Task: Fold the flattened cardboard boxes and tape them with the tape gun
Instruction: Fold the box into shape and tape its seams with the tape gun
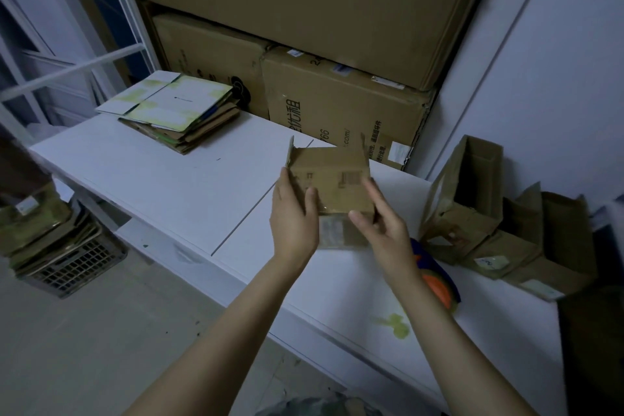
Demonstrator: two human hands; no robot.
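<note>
A small brown cardboard box (334, 179) is held above the white table (189, 179), its far flaps standing up. My left hand (293, 216) grips its left side, thumb on the near face. My right hand (378, 219) holds the right side, fingers stretched along the face and thumb at the lower edge. The blue and orange tape gun (439, 284) lies on the table under my right forearm, partly hidden. A stack of flattened cardboard boxes (175, 111) sits at the table's far left.
Several folded open boxes (479, 209) stand at the table's right end. Large cartons (337, 105) are stacked against the wall behind. A grey crate with flat cardboard (67, 260) sits on the floor at left. A white rack frame (74, 67) stands at the left.
</note>
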